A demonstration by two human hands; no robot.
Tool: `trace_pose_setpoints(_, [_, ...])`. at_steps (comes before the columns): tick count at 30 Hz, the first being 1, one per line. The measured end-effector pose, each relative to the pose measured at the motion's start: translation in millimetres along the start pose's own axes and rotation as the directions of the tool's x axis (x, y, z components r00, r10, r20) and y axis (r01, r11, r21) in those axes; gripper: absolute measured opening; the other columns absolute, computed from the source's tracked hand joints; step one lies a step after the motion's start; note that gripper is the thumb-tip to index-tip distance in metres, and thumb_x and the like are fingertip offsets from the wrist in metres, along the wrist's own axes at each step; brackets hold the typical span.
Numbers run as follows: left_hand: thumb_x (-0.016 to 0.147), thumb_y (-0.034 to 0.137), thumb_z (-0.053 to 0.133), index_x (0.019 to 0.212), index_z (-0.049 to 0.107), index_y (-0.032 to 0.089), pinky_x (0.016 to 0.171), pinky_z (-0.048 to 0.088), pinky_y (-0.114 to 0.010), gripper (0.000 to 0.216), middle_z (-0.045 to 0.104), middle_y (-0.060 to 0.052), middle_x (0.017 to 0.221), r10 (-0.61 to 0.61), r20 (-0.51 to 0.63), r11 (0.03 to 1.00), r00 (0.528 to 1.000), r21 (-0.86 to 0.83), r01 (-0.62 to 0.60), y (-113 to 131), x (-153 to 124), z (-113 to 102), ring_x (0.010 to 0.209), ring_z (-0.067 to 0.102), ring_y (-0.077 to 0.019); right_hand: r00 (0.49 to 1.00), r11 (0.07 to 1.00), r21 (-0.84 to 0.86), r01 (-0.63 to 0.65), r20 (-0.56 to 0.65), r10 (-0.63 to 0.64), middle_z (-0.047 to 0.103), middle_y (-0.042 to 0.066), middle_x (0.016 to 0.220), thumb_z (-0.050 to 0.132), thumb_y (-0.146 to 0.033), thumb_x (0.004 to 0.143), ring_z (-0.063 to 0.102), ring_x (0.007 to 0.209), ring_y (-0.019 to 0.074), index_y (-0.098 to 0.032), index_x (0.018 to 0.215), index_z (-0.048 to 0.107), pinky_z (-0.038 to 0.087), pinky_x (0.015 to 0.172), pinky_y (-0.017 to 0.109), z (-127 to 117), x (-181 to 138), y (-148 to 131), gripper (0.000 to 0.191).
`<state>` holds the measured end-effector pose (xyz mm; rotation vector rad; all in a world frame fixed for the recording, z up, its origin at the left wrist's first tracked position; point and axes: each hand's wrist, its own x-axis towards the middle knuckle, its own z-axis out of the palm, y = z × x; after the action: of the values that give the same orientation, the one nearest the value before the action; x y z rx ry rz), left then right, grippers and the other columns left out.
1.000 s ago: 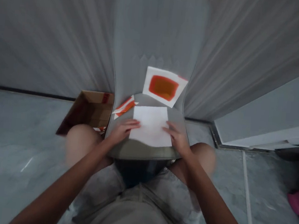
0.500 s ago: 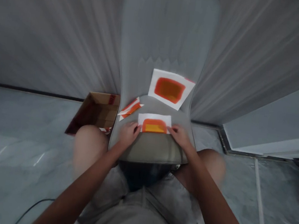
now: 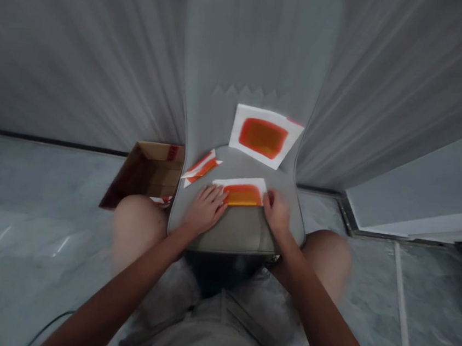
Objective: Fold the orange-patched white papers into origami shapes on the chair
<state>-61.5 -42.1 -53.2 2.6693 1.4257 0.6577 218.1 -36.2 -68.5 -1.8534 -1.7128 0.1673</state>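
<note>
A folded sheet of paper (image 3: 243, 193), white with an orange and yellow patch, lies on the chair seat in front of me. My left hand (image 3: 206, 208) rests flat on its left end, fingers stretched out. At the right edge of that sheet is my right hand (image 3: 277, 213), its fingers curled together against the paper's edge. Behind it, a larger white paper (image 3: 263, 138) with a red-orange rounded patch leans toward the backrest. Beyond my left hand sits a small folded paper piece (image 3: 201, 169) with orange and white stripes.
The grey chair (image 3: 241, 232) stands between my knees. An open cardboard box (image 3: 148, 172) is on the floor to its left, with a striped paper piece (image 3: 161, 201) in it. A grey curtain (image 3: 82, 53) hangs behind. A dark cable (image 3: 48, 321) runs along the floor at lower left.
My left hand has gone from holding the folded paper's left edge to lying flat on top of it. The right hand has shifted slightly and stays at the right edge.
</note>
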Motion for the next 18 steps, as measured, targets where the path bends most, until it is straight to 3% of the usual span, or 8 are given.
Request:
trace_pose_setpoints(3, [0.109, 0.043, 0.041, 0.151, 0.057, 0.023, 0.127, 0.035, -0.054, 0.049, 0.054, -0.01, 0.159, -0.021, 0.021, 1.0, 1.0, 0.01, 0.021, 3.5, -1.2, 2.7, 0.152, 0.045, -0.03, 0.983, 0.984, -0.082, 0.158, -0.081, -0.164, 0.066, 0.023, 0.133, 0.037, -0.04, 0.108, 0.06, 0.12, 0.0352, -0.012, 0.137, 0.065, 0.049, 0.103, 0.053, 1.4, -11.3, -5.8, 0.05])
trace_pose_setpoints(6, [0.109, 0.042, 0.043, 0.151, 0.057, 0.022, 0.126, 0.036, -0.054, 0.049, 0.054, -0.011, 0.158, -0.043, 0.0, 0.999, 0.999, 0.003, 0.043, 4.2, -3.0, 3.7, 0.151, 0.046, -0.0299, 0.925, 0.92, -0.097, 0.38, 0.018, -0.38, 0.06, 0.021, 0.148, 0.043, -0.041, 0.108, 0.055, 0.136, 0.0354, -0.017, 0.143, 0.063, 0.047, 0.112, 0.054, 3.1, -15.3, -10.4, 0.048])
trace_pose_setpoints(8, [0.108, 0.041, 0.045, 0.149, 0.059, 0.021, 0.126, 0.037, -0.054, 0.048, 0.055, -0.011, 0.158, -0.043, -0.027, 0.999, 0.999, -0.007, 0.043, 4.1, -4.4, 3.5, 0.15, 0.048, -0.0297, 0.891, 0.889, -0.069, 0.453, 0.061, -0.449, 0.054, 0.019, 0.156, 0.045, -0.042, 0.108, 0.049, 0.145, 0.035, -0.016, 0.146, 0.061, 0.046, 0.116, 0.054, 4.6, -13.6, -10.3, 0.049])
trace_pose_setpoints(13, [0.107, 0.042, 0.05, 0.144, 0.064, 0.021, 0.126, 0.04, -0.051, 0.045, 0.062, -0.01, 0.151, -0.004, -0.066, 0.998, 0.998, -0.056, 0.0, 4.0, -6.7, 2.2, 0.146, 0.052, -0.0278, 0.883, 0.884, -0.037, 0.466, 0.077, -0.462, 0.054, 0.019, 0.157, 0.044, -0.043, 0.108, 0.046, 0.149, 0.0343, -0.012, 0.147, 0.061, 0.042, 0.122, 0.056, 8.5, -8.8, -5.0, 0.052])
trace_pose_setpoints(18, [0.108, 0.039, 0.048, 0.141, 0.067, 0.02, 0.125, 0.041, -0.052, 0.043, 0.065, -0.011, 0.147, -0.035, -0.056, 0.997, 0.998, -0.07, 0.031, 6.4, -5.4, 1.6, 0.144, 0.055, -0.0277, 0.902, 0.912, -0.014, 0.41, 0.151, -0.404, 0.059, 0.014, 0.154, 0.042, -0.043, 0.108, 0.05, 0.147, 0.0321, -0.017, 0.146, 0.062, 0.041, 0.123, 0.055, 8.8, -9.0, -5.9, 0.051])
